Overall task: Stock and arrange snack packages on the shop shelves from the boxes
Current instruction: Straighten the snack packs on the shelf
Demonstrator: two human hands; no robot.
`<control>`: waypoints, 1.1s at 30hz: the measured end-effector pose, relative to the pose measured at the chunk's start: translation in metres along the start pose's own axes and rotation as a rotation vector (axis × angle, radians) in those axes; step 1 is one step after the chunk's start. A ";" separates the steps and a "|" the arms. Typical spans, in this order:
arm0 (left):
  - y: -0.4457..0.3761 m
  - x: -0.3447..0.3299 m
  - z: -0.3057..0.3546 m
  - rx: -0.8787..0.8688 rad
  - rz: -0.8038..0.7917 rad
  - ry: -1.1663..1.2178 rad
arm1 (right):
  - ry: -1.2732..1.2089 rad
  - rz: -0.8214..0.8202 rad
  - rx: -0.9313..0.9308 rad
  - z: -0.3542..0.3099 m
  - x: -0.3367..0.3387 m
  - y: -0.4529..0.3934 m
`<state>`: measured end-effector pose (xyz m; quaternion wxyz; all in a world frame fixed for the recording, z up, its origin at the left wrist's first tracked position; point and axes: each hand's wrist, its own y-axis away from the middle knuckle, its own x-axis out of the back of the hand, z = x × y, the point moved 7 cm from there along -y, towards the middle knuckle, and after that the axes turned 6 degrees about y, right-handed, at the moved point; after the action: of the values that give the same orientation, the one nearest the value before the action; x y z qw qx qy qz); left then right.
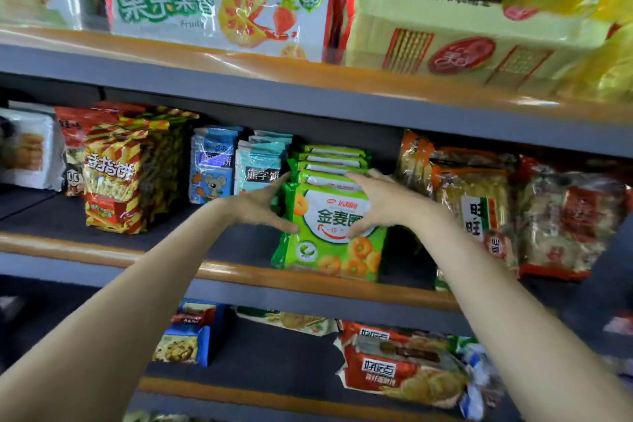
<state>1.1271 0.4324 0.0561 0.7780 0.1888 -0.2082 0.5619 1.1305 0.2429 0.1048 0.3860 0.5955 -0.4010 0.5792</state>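
Five green snack packages (330,226) stand in a row, one behind another, on the middle shelf (212,269). My left hand (263,204) touches the front one's left edge with fingers spread and the thumb on its face; my right hand (373,200) curls over its top right corner, thumb on the front. To the left stand two blue packs (212,168) and a red-and-yellow striped bag (114,178); to the right, clear crinkly rice-cracker bags (476,202). The shelves are dark grey boards with rounded orange front lips. Above lies a long glossy white biscuit pack (219,8).
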 end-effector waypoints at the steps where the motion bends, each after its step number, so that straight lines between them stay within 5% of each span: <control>1: 0.003 0.008 0.005 0.003 0.034 0.027 | 0.002 0.001 0.010 0.000 -0.001 -0.002; 5: 0.006 0.024 0.026 -0.039 0.074 0.171 | -0.072 -0.019 0.039 0.005 -0.003 -0.002; 10: -0.020 0.005 0.029 0.022 0.054 0.384 | -0.782 0.099 -0.090 0.036 0.015 0.003; 18: -0.040 -0.010 0.018 0.052 0.007 0.543 | -0.989 0.096 -0.201 0.048 -0.004 -0.005; 21: -0.031 -0.003 0.035 0.013 0.056 0.344 | -0.849 0.115 -0.202 0.055 0.002 -0.006; 26: -0.020 0.047 0.089 -0.221 0.515 -0.272 | -0.695 0.310 -0.282 0.060 0.026 -0.019; 33: -0.058 0.005 0.075 0.022 0.158 -0.548 | -0.610 0.065 -0.228 0.034 0.016 -0.043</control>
<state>1.1753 0.3798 0.1182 0.6443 0.3251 -0.4186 0.5513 1.1831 0.2268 0.1200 0.2933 0.6815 -0.5794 0.3375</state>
